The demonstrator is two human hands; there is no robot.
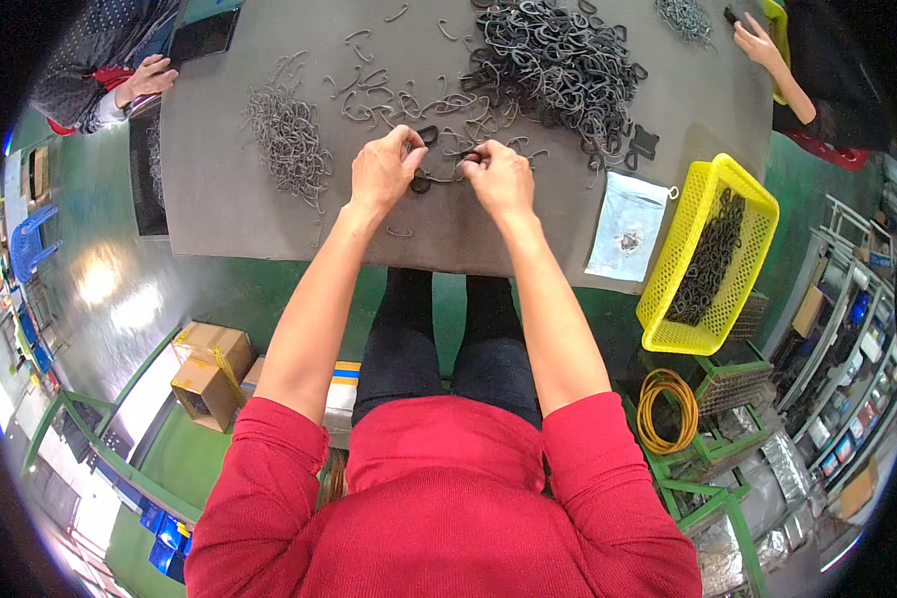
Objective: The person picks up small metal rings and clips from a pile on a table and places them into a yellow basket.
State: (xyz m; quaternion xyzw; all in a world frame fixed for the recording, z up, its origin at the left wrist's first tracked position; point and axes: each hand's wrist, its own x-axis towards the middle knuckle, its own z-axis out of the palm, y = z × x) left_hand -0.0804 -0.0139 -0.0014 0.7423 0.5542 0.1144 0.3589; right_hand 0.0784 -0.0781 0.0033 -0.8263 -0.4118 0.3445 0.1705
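Note:
Over the near part of a grey table (568,234), my left hand (384,173) is closed in a pinch. What lies between its fingertips is too small to make out; a black ring-shaped piece (427,135) sits right at them. Facing it, my right hand (501,179) pinches a small dark piece (471,156) between thumb and forefinger. Another black piece (420,183) shows just below the left fingertips. Bent wire hooks (369,100) are scattered beyond both hands. A heap of wire hooks (289,145) lies to the left.
A big pile of black rings with wire hooks (548,65) covers the far middle. At right are a pale blue bag (628,227) and a yellow basket (657,321) holding dark pieces. Other people's hands (151,78) appear at far left and at far right (759,45).

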